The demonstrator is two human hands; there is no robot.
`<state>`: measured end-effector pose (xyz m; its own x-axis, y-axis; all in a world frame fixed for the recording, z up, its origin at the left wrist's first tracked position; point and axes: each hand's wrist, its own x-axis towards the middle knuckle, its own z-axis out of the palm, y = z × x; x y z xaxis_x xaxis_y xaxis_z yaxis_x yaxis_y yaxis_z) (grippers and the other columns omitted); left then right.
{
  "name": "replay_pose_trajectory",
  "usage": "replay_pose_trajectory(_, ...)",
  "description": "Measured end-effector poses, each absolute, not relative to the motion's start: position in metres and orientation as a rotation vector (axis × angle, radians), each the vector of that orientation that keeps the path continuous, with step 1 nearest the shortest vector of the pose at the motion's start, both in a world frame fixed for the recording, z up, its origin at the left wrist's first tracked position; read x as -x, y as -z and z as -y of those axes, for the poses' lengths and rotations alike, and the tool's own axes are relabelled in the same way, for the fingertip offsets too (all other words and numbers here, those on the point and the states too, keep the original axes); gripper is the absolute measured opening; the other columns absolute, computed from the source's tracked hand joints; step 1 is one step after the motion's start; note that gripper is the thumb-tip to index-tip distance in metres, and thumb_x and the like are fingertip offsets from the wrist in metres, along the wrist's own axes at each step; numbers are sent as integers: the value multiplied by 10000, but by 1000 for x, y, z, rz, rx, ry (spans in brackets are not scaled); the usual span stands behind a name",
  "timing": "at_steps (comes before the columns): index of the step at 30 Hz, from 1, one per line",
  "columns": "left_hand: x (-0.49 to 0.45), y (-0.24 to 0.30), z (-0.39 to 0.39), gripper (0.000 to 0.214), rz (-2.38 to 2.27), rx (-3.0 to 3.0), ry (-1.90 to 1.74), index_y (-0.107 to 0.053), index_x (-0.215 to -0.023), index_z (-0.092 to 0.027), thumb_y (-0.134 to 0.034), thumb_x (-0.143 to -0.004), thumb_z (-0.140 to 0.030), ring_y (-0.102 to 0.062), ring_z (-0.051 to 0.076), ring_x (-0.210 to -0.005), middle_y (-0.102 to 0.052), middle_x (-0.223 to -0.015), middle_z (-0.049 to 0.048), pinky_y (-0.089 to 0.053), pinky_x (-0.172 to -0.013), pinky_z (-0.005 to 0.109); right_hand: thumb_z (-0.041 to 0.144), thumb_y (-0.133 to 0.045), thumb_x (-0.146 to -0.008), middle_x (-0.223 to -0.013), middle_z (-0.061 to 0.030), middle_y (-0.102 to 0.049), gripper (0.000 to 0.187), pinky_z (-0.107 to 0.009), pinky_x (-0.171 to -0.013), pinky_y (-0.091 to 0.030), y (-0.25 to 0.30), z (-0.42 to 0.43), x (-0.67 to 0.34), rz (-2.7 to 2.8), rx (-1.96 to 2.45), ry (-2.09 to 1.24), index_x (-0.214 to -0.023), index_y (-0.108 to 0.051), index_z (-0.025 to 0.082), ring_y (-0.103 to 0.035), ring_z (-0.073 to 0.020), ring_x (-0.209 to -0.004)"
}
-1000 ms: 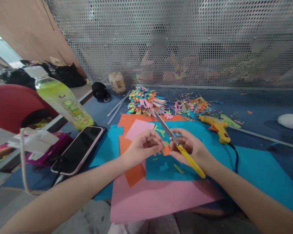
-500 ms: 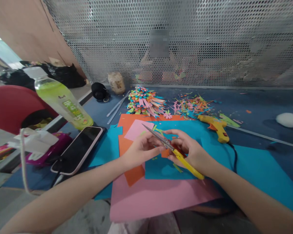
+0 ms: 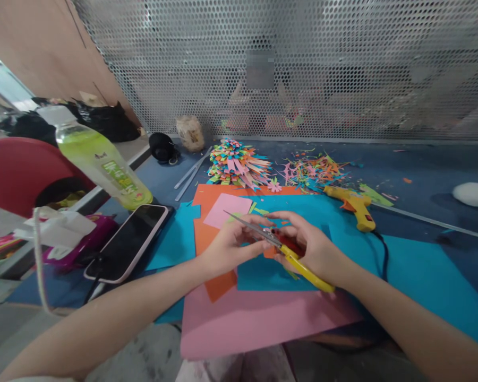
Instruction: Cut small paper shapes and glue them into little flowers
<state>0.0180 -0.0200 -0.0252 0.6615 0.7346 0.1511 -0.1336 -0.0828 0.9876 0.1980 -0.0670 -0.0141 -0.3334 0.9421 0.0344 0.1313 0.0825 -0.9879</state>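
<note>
My right hand (image 3: 316, 249) is closed around a pair of scissors (image 3: 302, 265) with a yellow handle and something red showing under the fingers. The long blades point up and left, passing over my left hand (image 3: 235, 241). Thumb and fingers of that left hand pinch together beside a small orange paper piece (image 3: 269, 251), which lies between both hands; the grip is partly hidden by the blades. Below are a blue sheet (image 3: 263, 278), a pink sheet (image 3: 263, 323) and an orange sheet (image 3: 219, 284). A small pink paper square (image 3: 225, 209) rests just beyond my left hand.
A fringed multicolour paper cone (image 3: 239, 164) and a heap of paper scraps (image 3: 314, 172) lie at the back. To the right sits a yellow glue gun (image 3: 354, 207) with a cord. A phone (image 3: 129, 244) and a green drink bottle (image 3: 103, 159) are on the left.
The scissor blades have swung slightly lower and to the left, over my left hand. Both hands stay almost in place, still close together.
</note>
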Motion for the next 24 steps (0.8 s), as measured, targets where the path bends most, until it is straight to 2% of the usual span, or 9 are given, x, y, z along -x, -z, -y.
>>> replay_pose_trajectory(3,-18,27,20,346,-509,-1521,-761,-561,-1039,-161,-683,-723,-226,-648,151,-769,-663,-849,51,-518,-688,253,107,-653,-670,-942,-54,-652,603,-285,-737,-494,15,66,-198,1579,1093,-1344,-1189,-364,210,-633,-172,-863)
replay_pose_trajectory(5,-18,27,20,320,-534,-1547,-783,-566,-1026,-160,-672,-730,-222,-645,144,-742,-664,-845,49,-515,-663,246,111,-651,-677,-934,-52,-654,593,-285,-732,-494,15,65,-197,1579,1095,-1345,-1186,-365,212,-637,-170,-850)
replay_pose_trajectory(9,-18,26,21,333,-560,-1537,-859,-523,-1030,-155,-668,-733,-201,-620,114,-648,-643,-724,12,-484,-575,206,117,-655,-679,-902,-36,-644,584,-275,-714,-487,14,65,-196,1560,1097,-1335,-1182,-375,217,-631,-165,-830)
replay_pose_trajectory(14,-16,23,25,356,-595,-1513,-962,-513,-1026,-179,-688,-716,-188,-593,95,-624,-595,-636,-37,-481,-621,211,98,-679,-639,-818,10,-603,603,-224,-636,-468,14,65,-197,1472,1093,-1351,-1158,-400,224,-594,-119,-722)
replay_pose_trajectory(18,-15,21,26,335,-634,-1479,-1002,-504,-989,-178,-691,-712,-195,-588,91,-618,-595,-639,-39,-478,-611,208,124,-706,-624,-752,34,-566,618,-229,-618,-461,15,64,-196,1471,1115,-1324,-1155,-408,233,-571,-114,-686)
replay_pose_trajectory(24,-15,23,23,259,-703,-1482,-953,-532,-884,-158,-696,-712,-263,-610,107,-607,-633,-671,1,-474,-583,213,184,-743,-604,-778,19,-580,639,-248,-630,-476,10,64,-195,1464,1144,-1314,-1142,-400,229,-578,-116,-675)
